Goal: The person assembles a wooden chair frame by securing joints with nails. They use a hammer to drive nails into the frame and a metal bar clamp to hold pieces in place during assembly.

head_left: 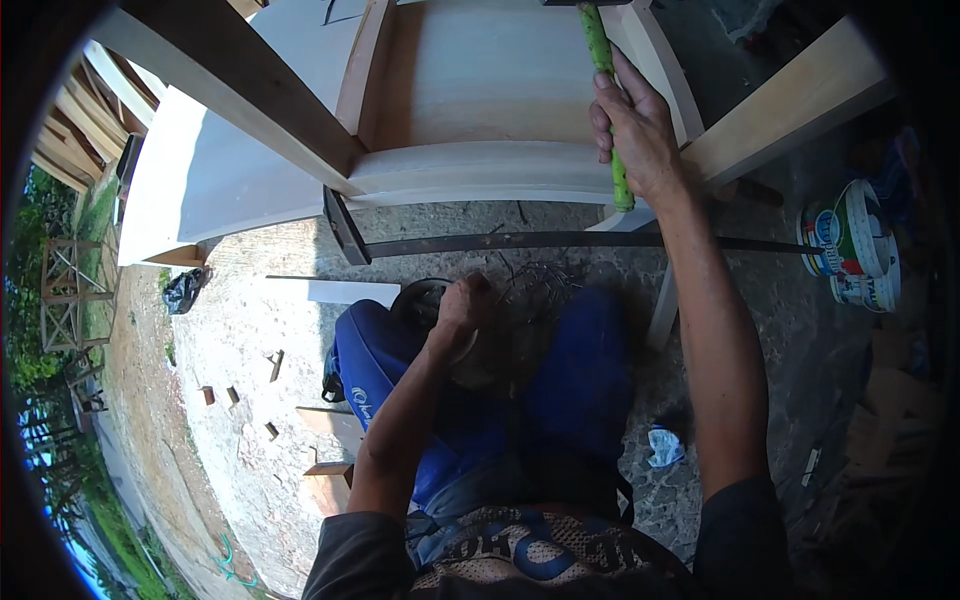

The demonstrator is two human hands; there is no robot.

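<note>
My right hand (640, 125) is wrapped round the bright green handle of a hammer (598, 45), held up over the wooden frame; its dark head is cut off by the top edge. Low between my knees, my left hand (463, 305) is closed, its fingertips in shadow, so what they hold is hidden. Beside it is a dark round container (420, 298), partly covered by my hand and leg. In front of me stands a pale wooden frame (480, 170) with a panel set in it. A dark metal bar clamp (520, 240) runs along its near side, its jaw against the left corner.
Wooden legs (250, 95) jut out from the frame at left and right. Dark wiry bits (540, 285) lie on the ground under the bar. White buckets (860, 245) stand at right. Wood offcuts (275, 365) and a black plastic bag (183, 290) lie at left.
</note>
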